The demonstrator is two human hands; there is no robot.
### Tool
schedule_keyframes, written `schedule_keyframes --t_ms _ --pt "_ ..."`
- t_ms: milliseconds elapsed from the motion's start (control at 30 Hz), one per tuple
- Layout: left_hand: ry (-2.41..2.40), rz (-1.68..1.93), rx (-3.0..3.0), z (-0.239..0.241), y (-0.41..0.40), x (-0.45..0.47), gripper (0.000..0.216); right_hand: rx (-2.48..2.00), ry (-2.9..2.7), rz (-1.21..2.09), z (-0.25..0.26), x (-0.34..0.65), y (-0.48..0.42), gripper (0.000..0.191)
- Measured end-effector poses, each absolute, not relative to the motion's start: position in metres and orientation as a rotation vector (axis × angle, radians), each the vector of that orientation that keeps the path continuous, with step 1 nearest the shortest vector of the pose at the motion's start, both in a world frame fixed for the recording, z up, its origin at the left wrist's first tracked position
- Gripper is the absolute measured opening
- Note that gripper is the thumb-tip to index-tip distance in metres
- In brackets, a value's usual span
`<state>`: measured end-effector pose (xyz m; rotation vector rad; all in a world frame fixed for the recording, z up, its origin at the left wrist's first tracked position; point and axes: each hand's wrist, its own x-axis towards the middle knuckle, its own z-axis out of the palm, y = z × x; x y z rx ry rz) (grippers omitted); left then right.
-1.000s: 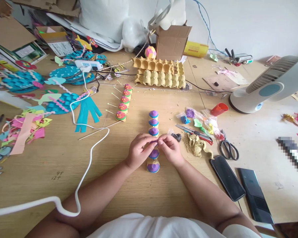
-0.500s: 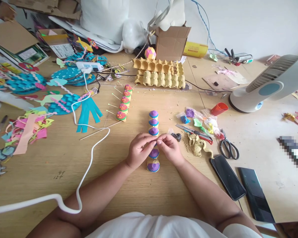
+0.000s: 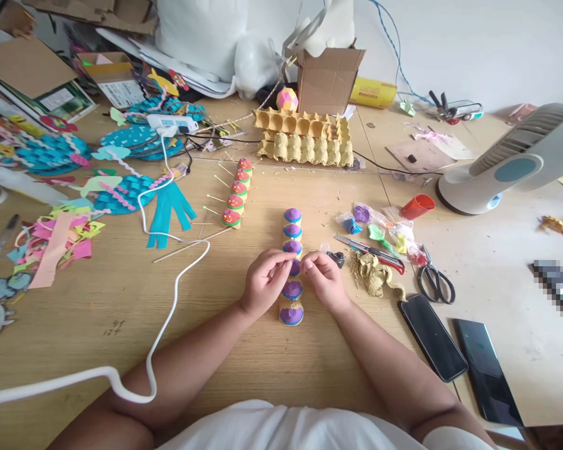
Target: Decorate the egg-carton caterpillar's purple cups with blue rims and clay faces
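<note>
A strip of egg carton cups (image 3: 292, 289), covered in purple and blue clay, lies lengthwise on the table in front of me. My left hand (image 3: 266, 280) is over its left side, thumb and fingers pinched together near the middle cups. From the right, my right hand (image 3: 324, 279) is closed in a pinch too, a small gap away from the left fingertips. Anything between the fingers is too small to make out. Further off to the left stands a finished-looking red and green egg carton caterpillar (image 3: 237, 192) with pins sticking out beside it.
To my right lie bags of coloured clay (image 3: 378, 232), a utility knife (image 3: 370, 250), scissors (image 3: 435, 281), torn carton scraps (image 3: 374, 275) and a black phone (image 3: 432, 337). A white cable (image 3: 173, 294) crosses on the left. Egg cartons (image 3: 309, 149) and a fan (image 3: 502, 162) stand behind.
My two hands, whose fingertips met over the strip, have come slightly apart, uncovering a middle purple cup. The whole view has shifted a little.
</note>
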<state>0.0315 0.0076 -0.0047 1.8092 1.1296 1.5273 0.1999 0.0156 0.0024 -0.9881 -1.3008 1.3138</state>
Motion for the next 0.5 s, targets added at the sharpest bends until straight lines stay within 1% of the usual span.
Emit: schedule_keyframes --t_ms 167,367,500 --pt "1.123 1.545 1.796 -0.0045 0.0077 0.0325 0.015 -0.994 -1.234 1.335 0.0017 0.1993 0.0166 0.040" --pt "1.130 1.543 1.810 -0.0029 0.0077 0.0328 0.014 -1.031 -1.305 1.313 0.0012 0.2025 0.0161 0.051" --pt "1.131 1.540 1.789 -0.0035 0.0079 0.0323 0.015 -1.029 -1.246 1.323 0.0013 0.2012 0.0181 0.039"
